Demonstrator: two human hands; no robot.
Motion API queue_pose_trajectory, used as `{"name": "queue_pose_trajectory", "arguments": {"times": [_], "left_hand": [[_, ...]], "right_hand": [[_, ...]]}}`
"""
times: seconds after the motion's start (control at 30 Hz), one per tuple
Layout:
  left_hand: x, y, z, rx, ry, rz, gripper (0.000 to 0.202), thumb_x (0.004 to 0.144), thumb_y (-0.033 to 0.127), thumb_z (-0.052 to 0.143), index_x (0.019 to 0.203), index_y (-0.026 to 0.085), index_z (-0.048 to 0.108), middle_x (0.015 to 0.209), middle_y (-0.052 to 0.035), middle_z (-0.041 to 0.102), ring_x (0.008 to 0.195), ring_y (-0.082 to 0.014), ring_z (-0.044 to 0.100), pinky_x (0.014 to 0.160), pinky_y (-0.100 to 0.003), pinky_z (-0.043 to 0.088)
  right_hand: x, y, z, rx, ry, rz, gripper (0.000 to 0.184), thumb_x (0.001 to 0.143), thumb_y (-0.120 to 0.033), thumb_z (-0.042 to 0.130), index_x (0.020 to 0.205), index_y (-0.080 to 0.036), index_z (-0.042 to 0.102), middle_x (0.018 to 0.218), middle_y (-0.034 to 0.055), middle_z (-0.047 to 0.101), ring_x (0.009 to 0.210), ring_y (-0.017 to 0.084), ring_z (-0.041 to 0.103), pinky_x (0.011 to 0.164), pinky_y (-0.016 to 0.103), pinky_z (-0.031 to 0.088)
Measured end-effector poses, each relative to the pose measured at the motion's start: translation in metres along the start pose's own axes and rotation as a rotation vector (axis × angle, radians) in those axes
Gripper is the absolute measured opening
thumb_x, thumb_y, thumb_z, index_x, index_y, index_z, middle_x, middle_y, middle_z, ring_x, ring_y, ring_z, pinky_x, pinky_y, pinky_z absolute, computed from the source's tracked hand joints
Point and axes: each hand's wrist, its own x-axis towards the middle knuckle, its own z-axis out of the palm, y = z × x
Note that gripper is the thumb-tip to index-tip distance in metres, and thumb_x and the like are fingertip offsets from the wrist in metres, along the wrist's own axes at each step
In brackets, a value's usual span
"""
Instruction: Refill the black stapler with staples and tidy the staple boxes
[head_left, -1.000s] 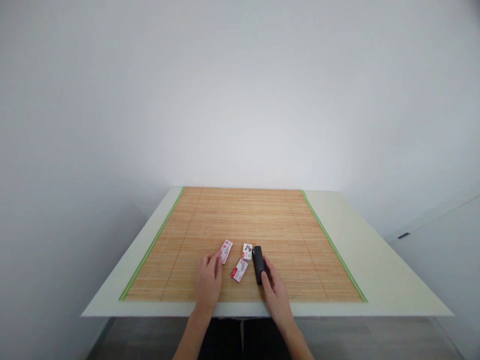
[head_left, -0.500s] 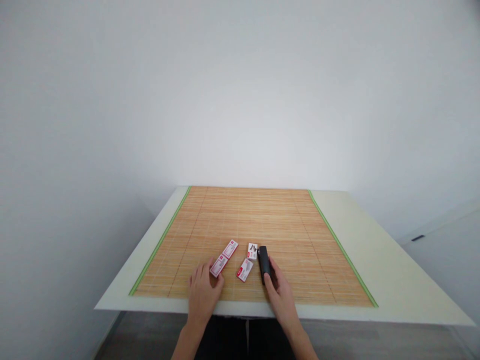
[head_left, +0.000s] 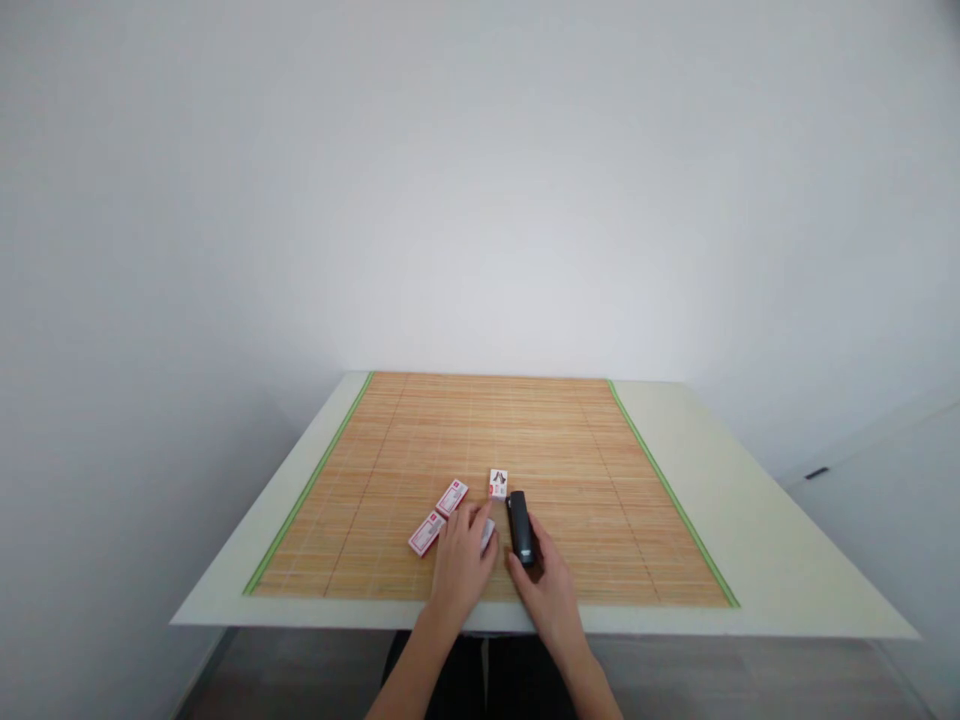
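Note:
My left hand (head_left: 463, 565) reaches over a small red-and-white box (head_left: 487, 535), its fingers and thumb around it and covering most of it. To its left, two similar boxes (head_left: 426, 534) lie end to end in a slanting row, close by my fingers. Another small box (head_left: 498, 484), with a dark stapler-like picture on top, lies just beyond my fingertips. A black stapler (head_left: 521, 530) lies lengthwise on the mat, pointing away from me. My right hand (head_left: 546, 585) holds its near end, thumb on the left and fingers along the right side.
Under everything is a bamboo mat (head_left: 480, 420) with green edging, spread on a pale table (head_left: 720, 480). A white wall (head_left: 480, 200) rises behind the table's far edge. The table's front edge lies right below my wrists.
My left hand has moved right, from beside the two lined-up boxes onto the single near box. The box with the picture now lies farther from the stapler. My right thumb has shifted toward the stapler's near end.

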Motion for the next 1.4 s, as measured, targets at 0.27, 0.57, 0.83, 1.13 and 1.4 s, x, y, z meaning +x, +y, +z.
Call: {"name": "queue_pose_trajectory", "arguments": {"times": [0.27,0.57,0.83,1.13,1.4], "left_hand": [[-0.027,-0.004,0.001,0.024,0.051,-0.110,0.038,0.096,0.027,0.055,0.134,0.024,0.058,0.126,-0.0103,0.060,0.117,-0.0297,0.057,0.101,-0.047,0.047],[-0.046,0.033,-0.010,-0.090,-0.036,-0.003,0.044,0.103,0.036,0.049,0.146,0.029,0.054,0.142,-0.0097,0.056,0.127,-0.0307,0.051,0.107,-0.050,0.043],[-0.045,0.019,0.001,0.068,0.044,-0.020,0.048,0.102,0.036,0.049,0.150,0.031,0.052,0.148,-0.0089,0.054,0.128,-0.0334,0.048,0.109,-0.055,0.038],[-0.046,0.025,0.001,0.096,0.075,-0.063,0.042,0.098,0.037,0.055,0.140,0.032,0.060,0.142,-0.0086,0.058,0.125,-0.0348,0.050,0.110,-0.057,0.035],[-0.045,0.021,0.006,0.102,0.086,-0.048,0.059,0.091,0.049,0.065,0.147,0.033,0.055,0.146,-0.0086,0.056,0.125,-0.0368,0.050,0.110,-0.057,0.035]], "right_hand": [[0.008,-0.001,-0.017,-0.119,0.086,-0.063,0.039,0.088,-0.033,0.062,0.126,-0.025,0.066,0.124,0.0110,0.069,0.117,0.032,0.063,0.106,0.052,0.050],[0.075,-0.012,-0.059,-0.160,-0.337,-0.185,0.047,0.077,-0.019,0.059,0.122,-0.025,0.071,0.117,0.0052,0.073,0.109,0.026,0.065,0.097,0.044,0.052],[0.103,-0.037,-0.059,-0.264,-0.513,-0.256,0.040,0.072,-0.011,0.066,0.107,-0.026,0.078,0.096,0.0006,0.076,0.088,0.021,0.068,0.082,0.033,0.053],[0.095,-0.073,-0.001,-0.395,-0.351,-0.341,0.023,0.070,-0.027,0.085,0.091,-0.026,0.076,0.103,0.0053,0.068,0.106,0.027,0.059,0.095,0.040,0.047],[0.073,-0.047,-0.064,-0.272,0.124,-0.130,0.027,0.091,-0.043,0.060,0.104,-0.023,0.073,0.096,0.0071,0.071,0.091,0.026,0.063,0.084,0.038,0.050]]}}
